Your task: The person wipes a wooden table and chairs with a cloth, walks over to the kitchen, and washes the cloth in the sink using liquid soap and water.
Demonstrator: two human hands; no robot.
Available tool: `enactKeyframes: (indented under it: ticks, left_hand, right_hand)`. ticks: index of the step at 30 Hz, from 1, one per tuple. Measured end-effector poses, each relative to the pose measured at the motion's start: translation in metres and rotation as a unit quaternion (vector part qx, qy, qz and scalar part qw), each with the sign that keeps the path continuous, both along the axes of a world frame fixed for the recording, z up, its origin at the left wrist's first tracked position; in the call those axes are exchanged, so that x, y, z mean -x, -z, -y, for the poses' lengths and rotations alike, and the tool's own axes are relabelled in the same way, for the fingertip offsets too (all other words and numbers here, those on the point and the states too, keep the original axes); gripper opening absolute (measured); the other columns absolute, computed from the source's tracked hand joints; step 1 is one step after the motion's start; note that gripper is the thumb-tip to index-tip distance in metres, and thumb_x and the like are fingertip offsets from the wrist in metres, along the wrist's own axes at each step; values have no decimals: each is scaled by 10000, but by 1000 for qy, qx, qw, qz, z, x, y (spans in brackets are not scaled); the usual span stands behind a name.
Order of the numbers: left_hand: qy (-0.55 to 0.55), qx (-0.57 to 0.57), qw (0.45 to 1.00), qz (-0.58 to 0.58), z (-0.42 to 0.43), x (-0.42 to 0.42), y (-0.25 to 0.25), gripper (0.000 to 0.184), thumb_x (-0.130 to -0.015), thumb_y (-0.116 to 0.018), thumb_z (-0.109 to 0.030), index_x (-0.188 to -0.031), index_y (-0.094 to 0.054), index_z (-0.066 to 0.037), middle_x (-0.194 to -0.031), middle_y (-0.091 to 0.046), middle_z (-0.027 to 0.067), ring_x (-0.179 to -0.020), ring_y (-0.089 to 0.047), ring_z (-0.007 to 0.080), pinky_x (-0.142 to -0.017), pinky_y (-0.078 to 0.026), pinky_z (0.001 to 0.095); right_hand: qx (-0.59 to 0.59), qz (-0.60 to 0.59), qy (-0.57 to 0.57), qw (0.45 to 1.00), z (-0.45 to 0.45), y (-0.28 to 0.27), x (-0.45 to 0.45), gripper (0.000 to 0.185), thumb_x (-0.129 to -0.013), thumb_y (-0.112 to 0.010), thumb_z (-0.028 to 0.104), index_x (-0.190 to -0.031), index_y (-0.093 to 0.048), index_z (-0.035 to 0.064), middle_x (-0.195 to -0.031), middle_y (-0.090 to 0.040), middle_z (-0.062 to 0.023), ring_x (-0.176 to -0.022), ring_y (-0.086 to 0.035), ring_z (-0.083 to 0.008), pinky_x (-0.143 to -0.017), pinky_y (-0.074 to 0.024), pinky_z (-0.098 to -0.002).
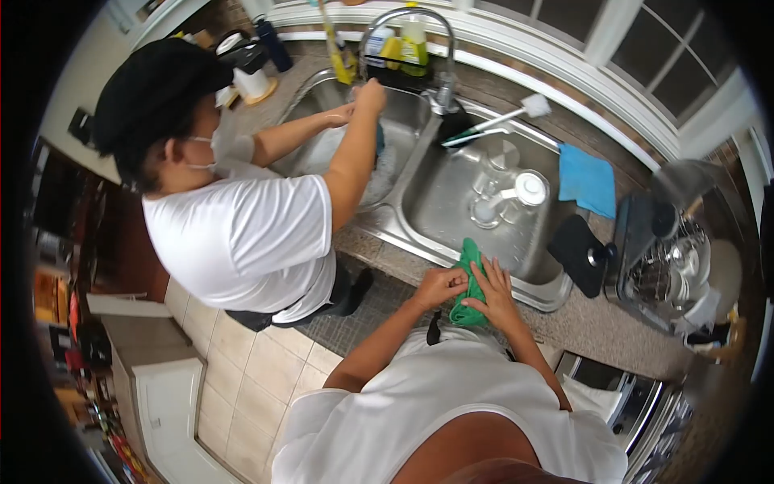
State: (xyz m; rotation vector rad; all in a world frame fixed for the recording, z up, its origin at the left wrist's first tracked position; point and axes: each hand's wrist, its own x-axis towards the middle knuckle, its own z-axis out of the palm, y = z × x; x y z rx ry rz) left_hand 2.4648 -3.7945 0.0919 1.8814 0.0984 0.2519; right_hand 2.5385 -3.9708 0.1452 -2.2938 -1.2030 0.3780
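Note:
A green cloth (470, 282) is bunched between my two hands at the front edge of the right sink basin. My left hand (440, 288) pinches the cloth's left side with its fingers closed. On the cloth's right side lies my right hand (497, 297), its fingers stretched out and apart, the palm side against the cloth. Beyond my hands, in the right basin (439, 194), stand clear glass pieces (486, 211) and a white-topped item (530, 189).
A person (242, 218) in a white shirt washes at the soapy left basin (322, 153). The faucet (445, 93) rises between the basins. A blue cloth (587, 179), a black mat (576, 246) and a loaded dish rack (629, 266) are on the right. Bottles (414, 48) stand behind the sink.

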Motion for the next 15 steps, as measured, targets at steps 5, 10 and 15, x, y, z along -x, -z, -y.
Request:
enactKeyframes:
  ticks: [5, 10, 15]
  left_hand:
    - [-6, -7, 1000, -5, 3, 0, -1, 107, -778, -688, -111, -774, -597, -54, -581, -552, 20, -506, -519, 100, -487, -417, 256]
    - [-14, 8, 999, -36, 6, 0, -7, 118, -784, -683, -120, -760, -592, -49, -574, -560, 25, -487, -526, 102, -476, -416, 257]
    - [-23, 27, 998, -47, 8, -1, -15, 126, -796, -683, -118, -752, -592, -43, -574, -558, 18, -483, -512, 84, -469, -407, 244]
  right_hand:
    - [-32, 11, 15, 999, -1, 7, 0, 716, -800, -635, 462, -1396, -412, 134, -1469, -292, -192, -1363, -247, -394, -1087, -140, -569]
    - [-121, 78, 30, 989, -6, 17, -1, 568, -809, -636, 374, -1295, -529, 102, -1354, -447, -187, -1226, -444, -334, -1045, -242, -504]
    - [-148, 75, 32, 986, -7, 17, -4, 537, -815, -625, 372, -1252, -558, 68, -1301, -495, -180, -1184, -478, -324, -1028, -267, -486]
